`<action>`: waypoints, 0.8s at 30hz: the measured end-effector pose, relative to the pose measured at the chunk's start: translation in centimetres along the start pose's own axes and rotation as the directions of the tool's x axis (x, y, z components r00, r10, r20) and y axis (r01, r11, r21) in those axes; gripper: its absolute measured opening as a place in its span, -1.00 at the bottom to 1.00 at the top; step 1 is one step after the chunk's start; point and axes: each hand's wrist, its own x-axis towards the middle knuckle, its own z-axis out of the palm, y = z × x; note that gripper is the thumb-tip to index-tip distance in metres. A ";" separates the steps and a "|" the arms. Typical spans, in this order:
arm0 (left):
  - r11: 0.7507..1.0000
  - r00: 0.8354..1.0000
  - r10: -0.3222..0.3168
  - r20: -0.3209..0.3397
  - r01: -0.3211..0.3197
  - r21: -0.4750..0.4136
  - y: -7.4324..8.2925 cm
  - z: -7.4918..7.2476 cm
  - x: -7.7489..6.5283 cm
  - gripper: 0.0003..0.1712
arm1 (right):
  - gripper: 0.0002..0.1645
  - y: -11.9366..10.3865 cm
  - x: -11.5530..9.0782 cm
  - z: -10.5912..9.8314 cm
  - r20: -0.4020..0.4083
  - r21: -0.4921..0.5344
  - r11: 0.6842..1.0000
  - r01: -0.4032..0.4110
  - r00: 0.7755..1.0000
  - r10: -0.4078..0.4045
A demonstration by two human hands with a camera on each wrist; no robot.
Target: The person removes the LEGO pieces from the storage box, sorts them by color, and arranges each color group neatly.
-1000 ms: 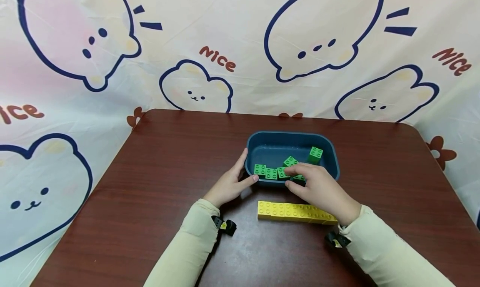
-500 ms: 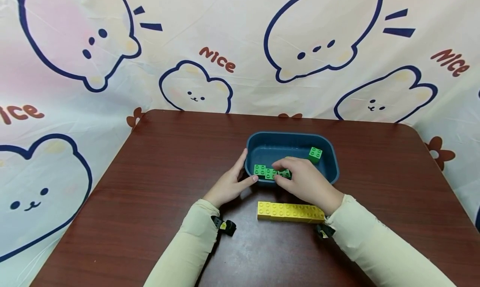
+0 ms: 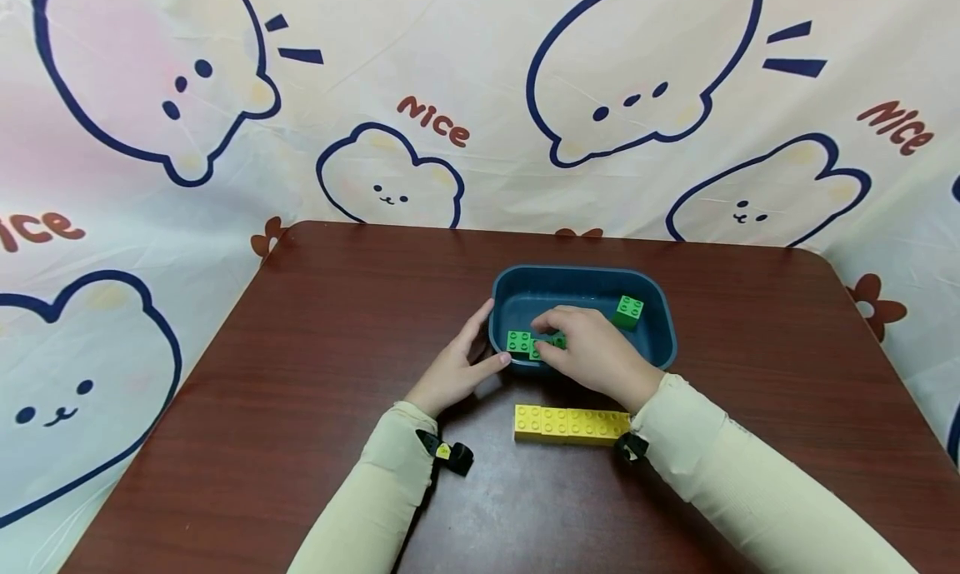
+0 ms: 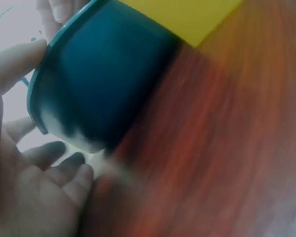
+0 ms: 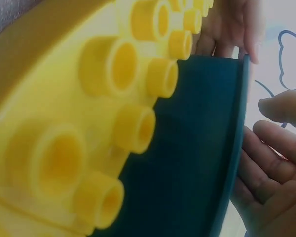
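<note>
A dark blue plastic box [image 3: 555, 284] stands on the table with green toy bricks inside. My left hand [image 3: 453, 370] is at its left near corner, thumb at the rim and fingers along the side wall. The left wrist view shows those fingers loosely bent beside the wall. My right hand [image 3: 600, 353] reaches over the near rim, thumb and forefinger apart above the green bricks [image 3: 558, 340] at the near wall, partly hiding them. Another green brick [image 3: 518, 341] lies in the near left corner, and one [image 3: 627, 311] sits on the right. The right wrist view shows that thumb and fingers parted.
A row of joined yellow bricks [image 3: 570, 424] lies on the brown table [image 3: 360, 307] in front of the box, its right end hidden by my right wrist. A cartoon-printed cloth [image 3: 495, 191] hangs behind the table.
My right hand has moved left along the box's near side, from the right-hand green bricks towards the left ones. My left hand has kept its place at the corner.
</note>
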 end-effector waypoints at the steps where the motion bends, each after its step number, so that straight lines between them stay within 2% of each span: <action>1: 0.999 1.000 0.015 -0.009 -0.016 -0.036 -0.2 0.0 0.0 -0.07 | -0.61 0.0 0.1 0.0 0.003 0.000 1.000 -0.003 1.000 0.003; 5: 0.984 0.997 0.073 -0.040 -0.079 -0.161 -0.8 0.0 0.2 -0.11 | -0.60 0.1 0.4 0.2 0.011 -0.007 1.000 -0.013 1.000 0.013; 8: 0.976 0.994 0.098 -0.051 -0.106 -0.189 -1.1 0.1 0.2 -0.11 | -0.59 0.0 0.8 0.2 0.015 -0.007 1.000 -0.025 1.000 0.025; 16: 0.981 0.983 0.165 -0.080 -0.173 -0.093 -1.3 0.7 0.0 -0.19 | -0.51 -0.2 1.8 0.6 0.044 -0.011 0.997 -0.072 0.996 0.072; 20: 0.984 0.982 0.170 -0.080 -0.173 -0.040 -1.1 1.1 0.0 -0.21 | -0.47 -0.1 2.1 1.0 0.057 -0.015 0.995 -0.095 0.994 0.096; 24: 0.990 0.985 0.143 -0.095 -0.143 0.008 -1.1 1.3 0.0 -0.20 | -0.43 0.1 2.4 1.5 0.072 -0.016 0.993 -0.114 0.991 0.115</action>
